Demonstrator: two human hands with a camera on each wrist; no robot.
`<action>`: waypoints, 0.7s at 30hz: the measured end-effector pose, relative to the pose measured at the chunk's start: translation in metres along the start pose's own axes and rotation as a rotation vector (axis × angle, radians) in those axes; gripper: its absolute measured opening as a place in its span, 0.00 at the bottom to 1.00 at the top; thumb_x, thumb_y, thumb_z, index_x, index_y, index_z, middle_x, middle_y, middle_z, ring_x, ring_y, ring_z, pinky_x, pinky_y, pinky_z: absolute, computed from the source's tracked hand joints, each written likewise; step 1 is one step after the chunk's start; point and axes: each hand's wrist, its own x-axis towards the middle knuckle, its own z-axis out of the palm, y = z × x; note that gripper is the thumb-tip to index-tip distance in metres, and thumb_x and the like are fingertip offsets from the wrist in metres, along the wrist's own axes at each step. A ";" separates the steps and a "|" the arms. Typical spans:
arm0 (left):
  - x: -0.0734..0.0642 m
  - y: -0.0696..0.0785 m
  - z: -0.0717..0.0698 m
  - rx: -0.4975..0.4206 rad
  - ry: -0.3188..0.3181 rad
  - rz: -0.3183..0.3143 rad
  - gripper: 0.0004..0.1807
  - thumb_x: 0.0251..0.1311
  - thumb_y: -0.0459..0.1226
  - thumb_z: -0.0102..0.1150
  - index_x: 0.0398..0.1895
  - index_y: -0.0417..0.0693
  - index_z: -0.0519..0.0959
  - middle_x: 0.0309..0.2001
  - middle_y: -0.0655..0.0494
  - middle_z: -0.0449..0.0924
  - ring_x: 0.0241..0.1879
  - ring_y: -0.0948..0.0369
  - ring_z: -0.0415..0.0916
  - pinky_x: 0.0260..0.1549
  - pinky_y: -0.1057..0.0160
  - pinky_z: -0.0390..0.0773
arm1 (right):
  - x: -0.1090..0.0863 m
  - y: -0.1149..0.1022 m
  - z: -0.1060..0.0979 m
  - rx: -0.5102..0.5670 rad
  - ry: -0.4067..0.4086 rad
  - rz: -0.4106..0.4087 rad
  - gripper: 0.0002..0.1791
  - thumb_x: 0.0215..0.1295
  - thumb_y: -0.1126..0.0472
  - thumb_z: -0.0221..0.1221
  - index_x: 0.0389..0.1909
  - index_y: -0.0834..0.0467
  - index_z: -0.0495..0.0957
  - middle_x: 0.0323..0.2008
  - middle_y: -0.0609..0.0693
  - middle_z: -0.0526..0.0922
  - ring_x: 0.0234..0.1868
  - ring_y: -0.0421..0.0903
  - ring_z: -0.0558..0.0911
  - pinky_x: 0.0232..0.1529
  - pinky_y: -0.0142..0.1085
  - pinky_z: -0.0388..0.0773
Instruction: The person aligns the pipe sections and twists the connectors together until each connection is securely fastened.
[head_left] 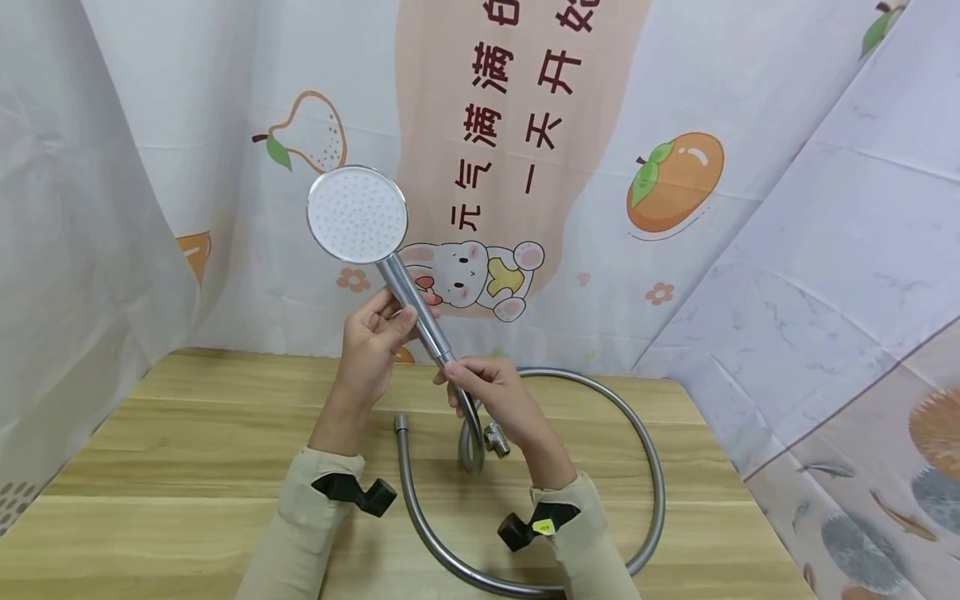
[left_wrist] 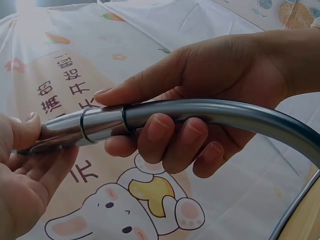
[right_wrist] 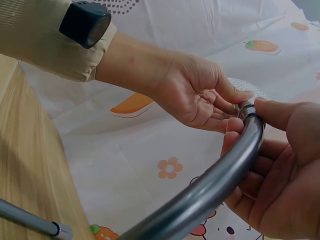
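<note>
A shower head (head_left: 358, 215) with a round white face and chrome handle is raised above the table, tilted up to the left. My left hand (head_left: 375, 337) grips its handle. At the lower end of the handle, my right hand (head_left: 491, 392) pinches the end fitting (left_wrist: 102, 124) of a grey metal shower hose (left_wrist: 210, 112). In the left wrist view the fitting sits in line with the handle, right at its end. From there the hose bends down and loops over the table; its other end (head_left: 401, 422) lies on the wood at left.
On the wooden table (head_left: 187, 467), a small chrome valve fitting (head_left: 496, 439) lies just behind my right wrist. A printed cloth (head_left: 585, 275) hangs along the back edge, with more cloth at both sides. Each sleeve carries a black wrist mount.
</note>
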 end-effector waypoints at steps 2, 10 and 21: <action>0.000 0.001 0.002 0.011 0.026 -0.010 0.23 0.74 0.30 0.52 0.69 0.30 0.67 0.47 0.56 0.86 0.48 0.61 0.87 0.51 0.61 0.86 | 0.000 0.000 -0.001 -0.009 -0.004 0.004 0.22 0.78 0.53 0.54 0.44 0.70 0.82 0.23 0.45 0.79 0.26 0.40 0.77 0.27 0.30 0.75; -0.001 0.009 0.009 0.022 0.118 -0.041 0.28 0.74 0.33 0.52 0.74 0.34 0.64 0.53 0.51 0.79 0.46 0.61 0.88 0.51 0.59 0.85 | -0.002 -0.001 -0.003 -0.005 -0.050 -0.021 0.16 0.77 0.58 0.56 0.47 0.69 0.82 0.26 0.47 0.81 0.29 0.41 0.79 0.32 0.32 0.79; 0.002 0.023 0.023 0.026 0.112 0.064 0.25 0.72 0.29 0.54 0.71 0.33 0.68 0.48 0.50 0.79 0.41 0.60 0.88 0.48 0.60 0.87 | -0.007 -0.006 -0.009 -0.048 -0.083 -0.036 0.15 0.75 0.56 0.58 0.46 0.66 0.83 0.30 0.44 0.84 0.31 0.39 0.79 0.32 0.30 0.77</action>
